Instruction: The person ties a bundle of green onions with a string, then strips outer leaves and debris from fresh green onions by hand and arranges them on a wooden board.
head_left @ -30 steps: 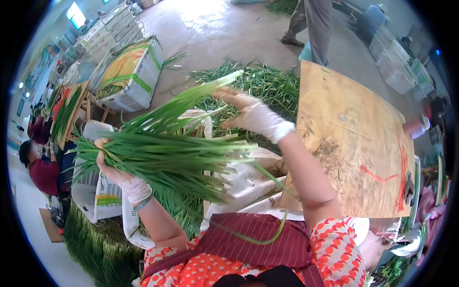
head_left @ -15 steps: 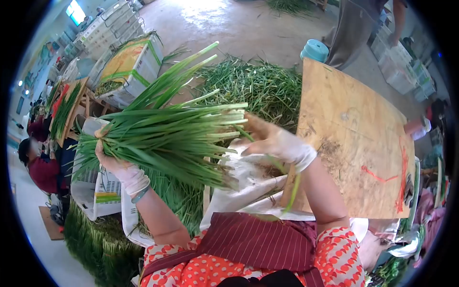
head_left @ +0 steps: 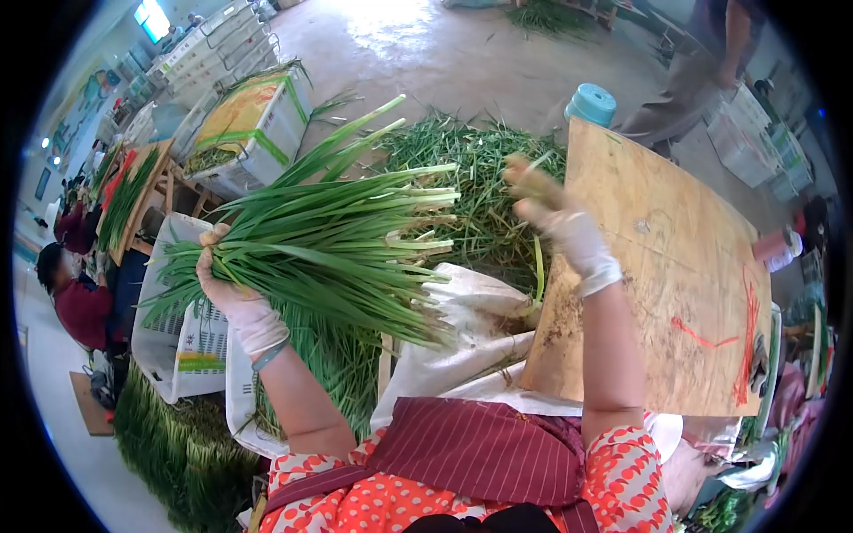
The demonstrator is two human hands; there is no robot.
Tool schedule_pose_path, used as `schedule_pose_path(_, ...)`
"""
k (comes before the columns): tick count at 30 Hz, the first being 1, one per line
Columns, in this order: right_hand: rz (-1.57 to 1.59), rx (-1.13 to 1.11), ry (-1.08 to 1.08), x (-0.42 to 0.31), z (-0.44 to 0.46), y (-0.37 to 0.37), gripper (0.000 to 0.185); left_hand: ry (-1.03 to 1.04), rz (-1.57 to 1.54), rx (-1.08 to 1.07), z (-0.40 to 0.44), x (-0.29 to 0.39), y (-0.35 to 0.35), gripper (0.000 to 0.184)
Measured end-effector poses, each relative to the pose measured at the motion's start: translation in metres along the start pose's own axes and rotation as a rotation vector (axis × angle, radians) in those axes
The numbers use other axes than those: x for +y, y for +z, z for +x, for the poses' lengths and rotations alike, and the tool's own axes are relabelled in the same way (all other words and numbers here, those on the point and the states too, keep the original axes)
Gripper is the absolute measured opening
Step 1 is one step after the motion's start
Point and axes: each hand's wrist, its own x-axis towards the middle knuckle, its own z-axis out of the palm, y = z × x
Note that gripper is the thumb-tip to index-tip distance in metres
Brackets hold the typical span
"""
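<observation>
The fingers point(head_left: 213, 234) of the left hand point(head_left: 240, 308) wrap the leafy end of a green bunch point(head_left: 324, 244), left of centre, pale ends pointing right; the right hand point(head_left: 569, 233), blurred, is up near the left edge of the wooden counter point(head_left: 662, 275); I can't tell whether it holds anything; loose greens point(head_left: 475, 191) heap at upper centre.

A maroon apron point(head_left: 484, 453), finely pale-striped, covers an orange-red blouse point(head_left: 373, 497) with white dots. Beside the apron, pale sleeves point(head_left: 626, 475) carry red spots. Farther from it, hands point(head_left: 240, 306) wear whitish gloves point(head_left: 584, 247), plus one greyish wristband point(head_left: 269, 354).
</observation>
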Motion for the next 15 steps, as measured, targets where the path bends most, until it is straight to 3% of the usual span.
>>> schedule_pose_path(1, 0.044, -0.058, 0.008, -0.003, 0.004, 0.015, 0.060, 0.004, -0.008, 0.000, -0.001, -0.004, 0.003, 0.018)
schedule_pose_path(3, -0.199, -0.062, -0.139, 0.001, 0.013, 0.040, 0.054, 0.038, 0.120, 0.001, -0.002, -0.009, 0.008, 0.017)
schedule_pose_path(5, 0.124, -0.149, 0.007, 0.010, 0.023, 0.062, 0.047, -0.037, 0.052, -0.027, -0.002, -0.013, 0.014, 0.017)
schedule_pose_path(9, 0.363, -0.200, 0.157, -0.002, 0.034, 0.072, 0.029, -0.056, -0.039, 0.060, -0.002, -0.016, 0.020, 0.018)
schedule_pose_path(11, 0.512, -0.082, 0.204, -0.008, 0.043, 0.069, 0.022, -0.115, -0.013, -0.021, -0.007, -0.018, 0.028, 0.022)
schedule_pose_path(13, 0.573, -0.062, 0.171, -0.012, 0.050, 0.067, 0.023, -0.089, 0.096, 0.153, -0.015, -0.023, 0.036, 0.024)
schedule_pose_path(15, 0.816, -0.030, 0.239, -0.005, 0.056, 0.065, 0.020, -0.083, 0.081, 0.167, -0.018, -0.024, 0.029, 0.027)
